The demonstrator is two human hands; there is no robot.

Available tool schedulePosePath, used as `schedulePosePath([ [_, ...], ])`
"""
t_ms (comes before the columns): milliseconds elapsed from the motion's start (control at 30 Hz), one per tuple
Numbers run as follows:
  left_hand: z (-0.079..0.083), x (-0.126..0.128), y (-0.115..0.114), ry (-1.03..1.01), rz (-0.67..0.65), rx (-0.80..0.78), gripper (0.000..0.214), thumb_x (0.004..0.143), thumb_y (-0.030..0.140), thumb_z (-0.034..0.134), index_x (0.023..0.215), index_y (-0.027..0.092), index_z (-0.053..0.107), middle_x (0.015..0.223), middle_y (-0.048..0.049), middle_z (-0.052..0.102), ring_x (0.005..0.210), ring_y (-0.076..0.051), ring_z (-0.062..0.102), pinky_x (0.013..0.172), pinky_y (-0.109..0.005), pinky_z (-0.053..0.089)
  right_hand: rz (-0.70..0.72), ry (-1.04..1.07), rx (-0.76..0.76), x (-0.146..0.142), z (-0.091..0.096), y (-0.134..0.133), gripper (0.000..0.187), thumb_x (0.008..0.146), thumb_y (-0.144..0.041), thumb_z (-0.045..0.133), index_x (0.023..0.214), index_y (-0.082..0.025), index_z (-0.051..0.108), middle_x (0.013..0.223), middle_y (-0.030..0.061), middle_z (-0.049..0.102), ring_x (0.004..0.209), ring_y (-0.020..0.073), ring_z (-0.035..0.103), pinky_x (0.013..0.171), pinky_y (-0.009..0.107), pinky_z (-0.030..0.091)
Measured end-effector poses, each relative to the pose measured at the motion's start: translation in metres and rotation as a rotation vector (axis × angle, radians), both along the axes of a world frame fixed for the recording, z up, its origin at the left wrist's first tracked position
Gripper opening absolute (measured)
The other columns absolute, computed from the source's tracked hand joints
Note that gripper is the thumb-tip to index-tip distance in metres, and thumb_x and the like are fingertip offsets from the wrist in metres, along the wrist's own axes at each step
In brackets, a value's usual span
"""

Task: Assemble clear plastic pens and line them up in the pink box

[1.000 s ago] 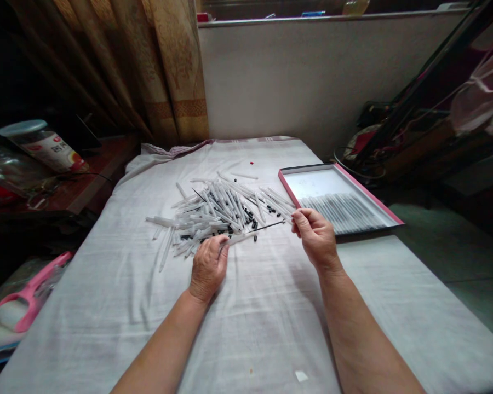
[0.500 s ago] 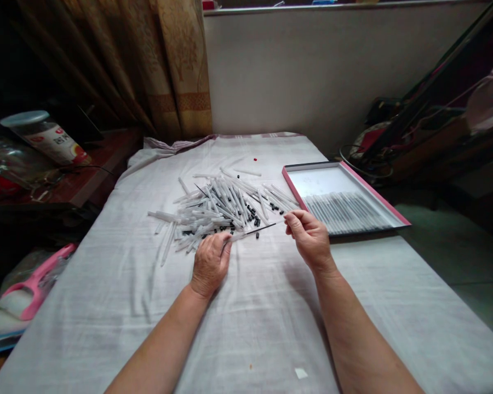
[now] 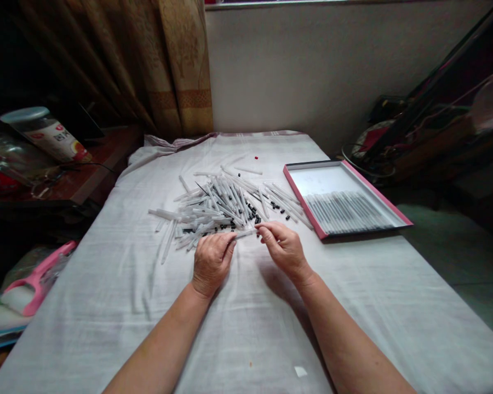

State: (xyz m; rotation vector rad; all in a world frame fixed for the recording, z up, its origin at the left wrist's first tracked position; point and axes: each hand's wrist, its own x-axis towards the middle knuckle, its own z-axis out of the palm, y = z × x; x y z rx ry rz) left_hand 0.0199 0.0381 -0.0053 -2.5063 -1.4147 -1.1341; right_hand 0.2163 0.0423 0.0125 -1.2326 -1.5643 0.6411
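slim translucent pen tube (image 3: 246, 233), nearly level

Clear tubes (image 3: 213, 205), black caps (image 3: 252, 210), pink-rimmed tray (image 3: 304, 205), white cloth (image 3: 238, 317)

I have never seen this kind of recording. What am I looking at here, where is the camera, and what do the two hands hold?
There is no machine here: a person works with two bare hands, and the one camera sits on that person's head, looking forward and down. So the arms enter from the bottom edge. The left hand and the right hand pinch the two ends of one clear tube. Behind them, on a white cloth, lies a loose pile of tubes with small black parts among them. To the right stands a flat pink-rimmed tray holding a neat row of tubes.
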Motion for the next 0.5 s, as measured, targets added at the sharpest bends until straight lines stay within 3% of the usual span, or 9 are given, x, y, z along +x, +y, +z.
schedulePosePath([
  [167, -0.002, -0.002, 0.0, -0.029, 0.007, 0.012, 0.019, 0.097, 0.025, 0.048, 0.11, 0.018, 0.062, 0.098, -0.0068, 0.075, 0.088, -0.02, 0.068, 0.08, -0.034, 0.047, 0.1, -0.131, 0.032, -0.02, -0.004, -0.008, 0.034, 0.091, -0.026, 0.05, 0.12, -0.022, 0.065, 0.099, 0.0084, 0.072, 0.083, 0.0186, 0.067, 0.08, 0.033, 0.053],
  [400, -0.003, -0.002, 0.001, -0.069, 0.001, -0.012, 0.022, 0.098, 0.027, 0.046, 0.111, 0.019, 0.061, 0.097, -0.0074, 0.075, 0.087, -0.02, 0.069, 0.078, -0.032, 0.048, 0.151, -0.254, -0.073, -0.016, -0.012, -0.009, 0.063, 0.087, -0.02, 0.049, 0.148, -0.025, 0.036, 0.101, 0.0042, 0.073, 0.068, 0.0156, 0.065, 0.068, 0.029, 0.053],
  [500, -0.003, -0.002, 0.001, -0.074, 0.012, 0.006, 0.021, 0.098, 0.026, 0.046, 0.11, 0.018, 0.061, 0.096, -0.0075, 0.074, 0.085, -0.02, 0.069, 0.077, -0.032, 0.048, 0.017, -0.342, -0.095, 0.004, -0.017, -0.002, 0.046, 0.087, -0.017, 0.049, 0.131, -0.024, 0.057, 0.096, 0.0042, 0.073, 0.072, 0.0171, 0.066, 0.072, 0.03, 0.052],
])
